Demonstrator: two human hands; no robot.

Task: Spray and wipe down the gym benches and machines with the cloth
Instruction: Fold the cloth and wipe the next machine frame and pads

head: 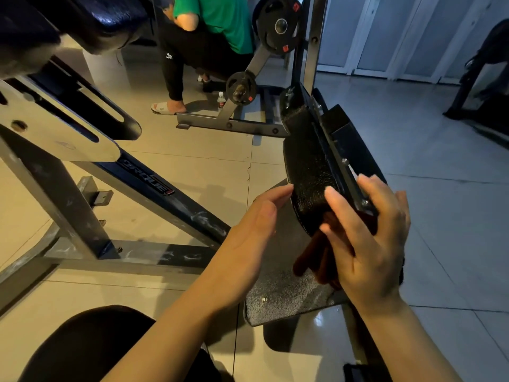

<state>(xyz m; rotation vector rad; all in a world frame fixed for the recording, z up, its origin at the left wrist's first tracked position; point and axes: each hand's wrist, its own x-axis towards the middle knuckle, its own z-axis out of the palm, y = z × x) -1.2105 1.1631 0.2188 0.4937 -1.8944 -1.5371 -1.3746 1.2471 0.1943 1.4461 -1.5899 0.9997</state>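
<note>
A black padded rest (308, 166) on a gym machine stands tilted at centre right. My right hand (369, 238) wraps over its near end, fingers curled round the pad's edge, and holds a dark red cloth (311, 257) against it. Folds of the cloth hang below my palm. My left hand (256, 224) is held flat with straight fingers, its fingertips touching the pad's left edge. No spray bottle shows in the view.
A textured metal footplate (281, 301) lies below the pad. The machine's grey frame (165, 194) crosses the left side. A person in a green shirt (217, 17) sits behind by a rack with weight plates (278, 26). A water bottle (221, 100) stands on the tiled floor.
</note>
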